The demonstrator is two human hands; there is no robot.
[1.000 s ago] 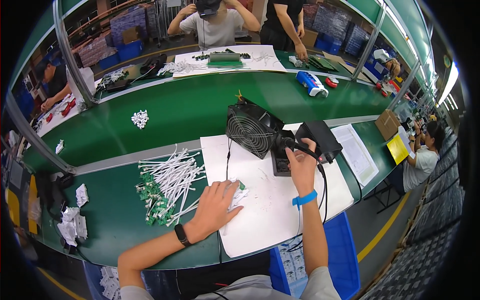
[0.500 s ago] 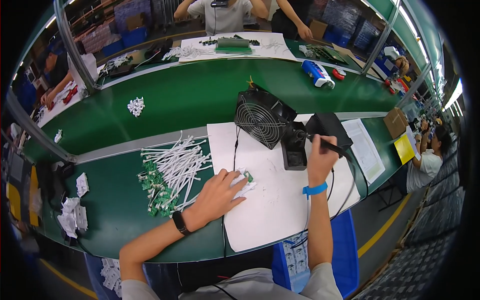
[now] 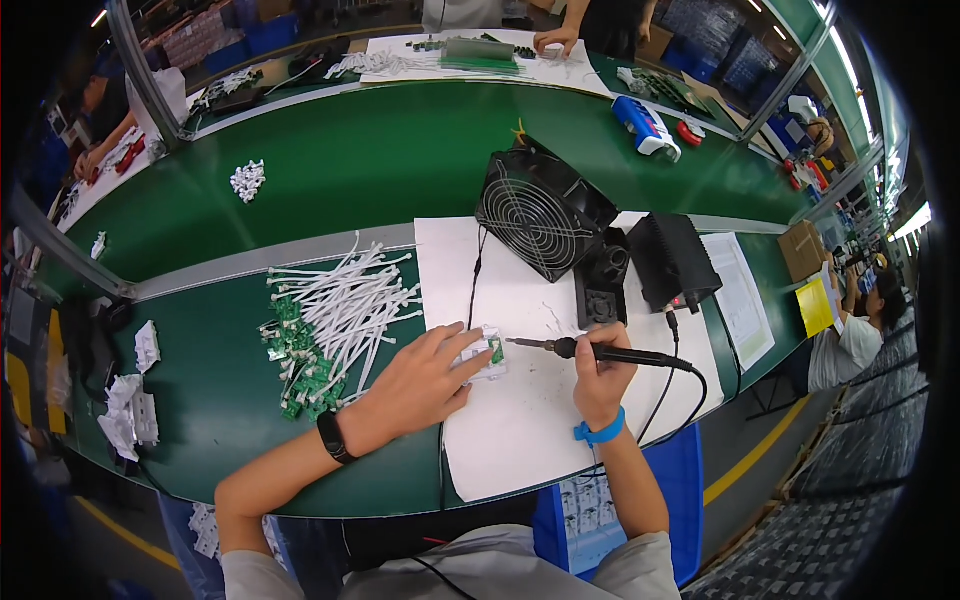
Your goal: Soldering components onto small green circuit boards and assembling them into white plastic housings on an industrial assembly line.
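My right hand [image 3: 602, 378] grips a black soldering iron [image 3: 630, 354], its tip pointing left and close to a small green circuit board [image 3: 496, 350]. That board sits in a white plastic housing [image 3: 487, 368] on the white sheet [image 3: 530, 440]. Over the housing lies my left hand [image 3: 425, 378], fingers stretched out and pressing on it; part of it is hidden beneath them. Left of this hand is a pile of green boards with white cables [image 3: 345, 310]. Behind the iron stand a black soldering iron stand [image 3: 601, 300] and a black fan with a wire guard [image 3: 535, 215].
A black box-shaped unit [image 3: 675, 262] and papers [image 3: 740, 300] lie at the right. White plastic pieces [image 3: 130, 415] sit at the far left. Beyond a metal rail runs a green belt [image 3: 370, 150] with a blue-and-white bottle [image 3: 645, 128]. Other people work around the tables.
My right hand has drawn the soldering iron out of its stand and brought it left and nearer, tip beside the board. My left hand stays on the housing.
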